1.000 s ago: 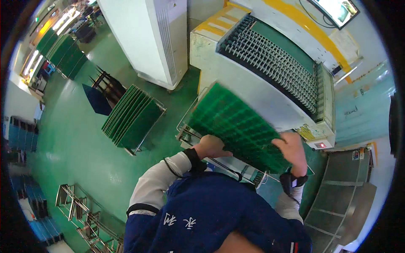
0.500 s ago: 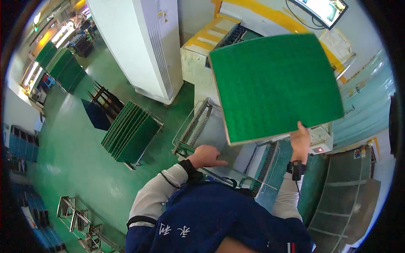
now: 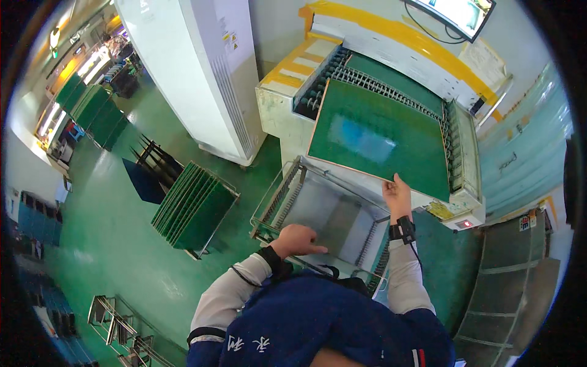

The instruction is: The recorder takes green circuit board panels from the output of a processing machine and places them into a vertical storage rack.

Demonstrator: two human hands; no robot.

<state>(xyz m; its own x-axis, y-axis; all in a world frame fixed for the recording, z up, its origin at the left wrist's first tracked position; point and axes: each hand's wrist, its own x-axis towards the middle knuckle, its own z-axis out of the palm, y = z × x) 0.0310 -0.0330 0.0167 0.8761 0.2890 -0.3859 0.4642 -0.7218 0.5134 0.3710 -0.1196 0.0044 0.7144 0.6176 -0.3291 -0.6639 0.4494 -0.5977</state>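
Observation:
A square green panel (image 3: 379, 137), glossy with a bluish reflection, lies on the roller bed of a white machine, its near edge jutting out. My right hand (image 3: 397, 194) pinches that near edge close to its right corner, thumb on top. Below it stands a metal rack (image 3: 287, 189) with toothed side rails. My left hand (image 3: 296, 240) is at the rack's near left bar, fingers curled over it and the thumb stretched out. Its fingertips are partly hidden.
The machine (image 3: 281, 116) has black rollers (image 3: 391, 82) and yellow tape. Left of it rises a tall white cabinet (image 3: 208, 79). A cart of upright green panels (image 3: 195, 208) stands on the floor at left. Grey boards (image 3: 501, 287) lean at right; a monitor (image 3: 458, 15) hangs above.
The green panel has swung down from mid-air onto the machine's rollers, its glossy face now up. My right hand moved left and slightly lower with it; the left stayed at the rack.

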